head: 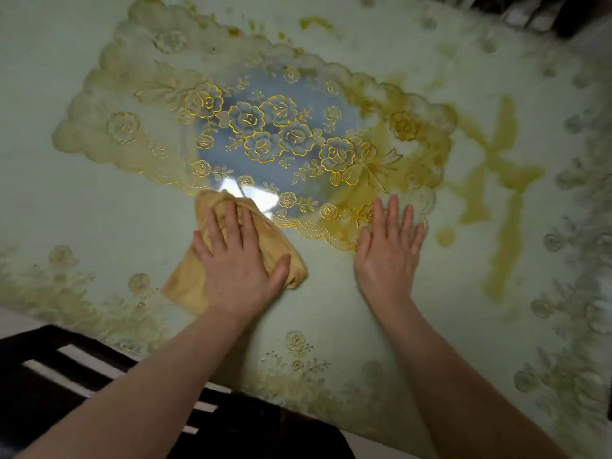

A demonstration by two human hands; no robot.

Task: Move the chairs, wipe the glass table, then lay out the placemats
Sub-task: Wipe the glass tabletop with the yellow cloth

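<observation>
A translucent oval placemat point(265, 134) with gold-outlined roses and a scalloped lace rim lies flat on the glass table point(331, 309), its long axis running slantwise from far left to near right. At the placemat's near edge, towards its left half, sits a bunched yellow cleaning cloth point(185, 286); the cloth's far tip touches or just overlaps the placemat's rim, and the rest trails off the mat onto the bare glass nearer the person. The left hand point(238, 256) lies palm-down on top of this cloth, fingers straight and slightly spread, pointing at the placemat, the thumb stretched out along the cloth's right side; it presses rather than clutches. The right hand point(387, 256) rests flat beside the placemat's near right end, fingers straight and fanned, holding nothing; its fingertips reach onto the scalloped rim while the palm sits on the glass just off the mat. On the person's side of the placemat, beyond the table's near left edge, part of a dark slatted chair point(49, 385) shows.
</observation>
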